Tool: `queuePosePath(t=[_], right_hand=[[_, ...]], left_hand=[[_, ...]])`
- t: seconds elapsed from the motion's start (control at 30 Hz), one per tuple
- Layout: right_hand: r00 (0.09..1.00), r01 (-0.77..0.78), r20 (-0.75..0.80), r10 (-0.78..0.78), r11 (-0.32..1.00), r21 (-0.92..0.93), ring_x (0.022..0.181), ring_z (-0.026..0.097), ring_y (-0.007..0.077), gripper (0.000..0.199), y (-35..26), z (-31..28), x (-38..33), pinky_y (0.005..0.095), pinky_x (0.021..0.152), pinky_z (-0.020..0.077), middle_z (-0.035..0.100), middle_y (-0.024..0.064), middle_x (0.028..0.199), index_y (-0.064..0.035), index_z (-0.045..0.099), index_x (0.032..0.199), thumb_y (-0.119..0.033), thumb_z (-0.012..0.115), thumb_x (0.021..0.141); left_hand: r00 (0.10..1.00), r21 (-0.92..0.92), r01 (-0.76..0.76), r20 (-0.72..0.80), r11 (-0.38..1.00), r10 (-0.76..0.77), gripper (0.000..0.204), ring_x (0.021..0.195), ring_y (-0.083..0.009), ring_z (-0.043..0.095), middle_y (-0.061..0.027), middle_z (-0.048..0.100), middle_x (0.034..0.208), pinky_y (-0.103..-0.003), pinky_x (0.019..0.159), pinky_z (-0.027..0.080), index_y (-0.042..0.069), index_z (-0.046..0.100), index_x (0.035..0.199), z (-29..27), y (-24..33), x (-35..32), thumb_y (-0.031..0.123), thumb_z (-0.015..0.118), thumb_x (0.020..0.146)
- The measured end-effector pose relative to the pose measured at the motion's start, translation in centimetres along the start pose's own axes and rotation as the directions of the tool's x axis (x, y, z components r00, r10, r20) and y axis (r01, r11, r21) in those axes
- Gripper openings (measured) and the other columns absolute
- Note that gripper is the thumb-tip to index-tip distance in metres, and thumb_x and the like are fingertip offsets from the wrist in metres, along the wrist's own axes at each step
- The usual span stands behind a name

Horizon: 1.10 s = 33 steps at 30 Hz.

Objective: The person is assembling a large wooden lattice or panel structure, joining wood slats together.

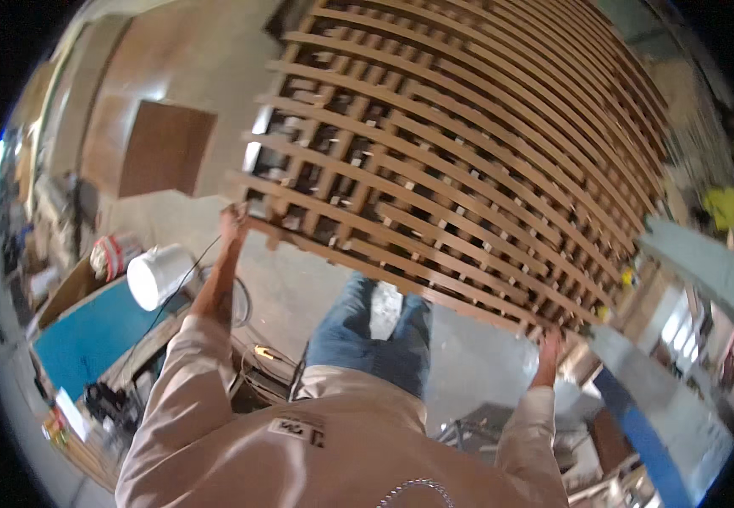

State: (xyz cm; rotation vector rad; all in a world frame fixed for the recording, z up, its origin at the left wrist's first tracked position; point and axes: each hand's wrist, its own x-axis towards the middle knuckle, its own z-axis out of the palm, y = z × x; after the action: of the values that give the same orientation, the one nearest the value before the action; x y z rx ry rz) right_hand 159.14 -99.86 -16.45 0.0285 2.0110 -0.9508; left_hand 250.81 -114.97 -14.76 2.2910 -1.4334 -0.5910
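Observation:
A large stack of brown wooden slats (434, 173), laid crosswise in layers like a lattice, fills the upper middle and right. Along its near edge a long wooden slat (358, 264) runs from one of my hands to the other. My left hand (233, 218) is closed round the left end of this slat, at the stack's near left corner. Close to the near right corner, my right hand (551, 340) grips the slat's other end, its fingers small and partly blurred. Both arms are spread wide. Gaps between the slats show dark spaces and lower layers.
To the left stand a white bucket (159, 275), a blue panel (100, 339) and a thin dark cable. A brown board (166, 148) lies farther off. On the right are a pale grey-blue beam (697, 258) and a yellow object (722, 207).

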Motion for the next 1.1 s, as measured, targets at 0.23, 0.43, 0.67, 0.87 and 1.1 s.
queuePosePath(t=[0.23,0.43,0.67,0.87,1.1], right_hand=[[0.988,0.109,-0.104,-0.118,0.990,-0.084,0.073,0.059,0.0200,0.031,-4.2,6.5,-3.7,0.0319,0.052,0.0481,0.058,0.0080,0.092,-0.0061,0.045,0.108,-0.014,0.064,0.085],[0.841,0.170,-0.309,-0.444,0.760,-0.628,0.078,0.058,0.0199,0.023,-5.2,-9.0,2.1,0.0334,0.055,0.0484,0.060,0.0086,0.087,-0.0052,0.054,0.096,-0.026,0.059,0.088],[0.971,0.033,-0.220,-0.093,0.965,-0.260,0.094,0.056,0.0218,0.036,-4.3,-5.4,-0.8,0.0385,0.062,0.0509,0.054,0.0060,0.105,-0.0062,0.045,0.119,-0.026,0.053,0.091],[0.942,0.319,-0.008,-0.335,0.905,-0.282,0.097,0.054,0.0193,0.047,-4.3,-5.3,0.1,0.0328,0.072,0.0469,0.052,0.0085,0.111,-0.0105,0.037,0.131,-0.015,0.055,0.088],[0.889,0.457,-0.130,-0.439,0.870,0.186,0.106,0.050,0.0213,0.050,-4.7,-16.8,5.4,0.0360,0.081,0.0463,0.052,0.0100,0.118,-0.0125,0.037,0.135,-0.019,0.058,0.089]], left_hand=[[0.968,-0.006,0.248,0.047,0.969,-0.248,0.054,0.098,-0.0399,0.054,-0.0231,0.057,0.106,-0.045,0.085,0.043,0.001,0.052,0.119,1.0,-0.5,-5.0,0.045,0.052,0.087],[0.974,0.010,0.066,0.218,0.998,-0.067,0.055,0.103,-0.0402,0.052,-0.0260,0.055,0.109,-0.046,0.087,0.041,-0.001,0.051,0.120,9.6,15.5,-8.8,0.045,0.050,0.089],[0.975,-0.001,0.023,0.222,1.000,-0.022,0.049,0.089,-0.0402,0.056,-0.0258,0.060,0.096,-0.046,0.077,0.042,0.000,0.056,0.113,8.7,17.8,-11.4,0.043,0.046,0.092],[0.965,-0.885,0.257,0.212,0.389,-0.155,0.045,0.097,-0.0370,0.055,-0.0233,0.057,0.107,-0.042,0.081,0.042,0.000,0.052,0.118,11.2,9.4,-11.9,0.038,0.044,0.095],[0.953,-0.525,0.267,0.267,0.808,-0.142,0.059,0.111,-0.0251,0.051,-0.0160,0.054,0.118,-0.034,0.092,0.040,-0.001,0.036,0.132,18.5,17.0,-14.8,0.040,0.052,0.092]])
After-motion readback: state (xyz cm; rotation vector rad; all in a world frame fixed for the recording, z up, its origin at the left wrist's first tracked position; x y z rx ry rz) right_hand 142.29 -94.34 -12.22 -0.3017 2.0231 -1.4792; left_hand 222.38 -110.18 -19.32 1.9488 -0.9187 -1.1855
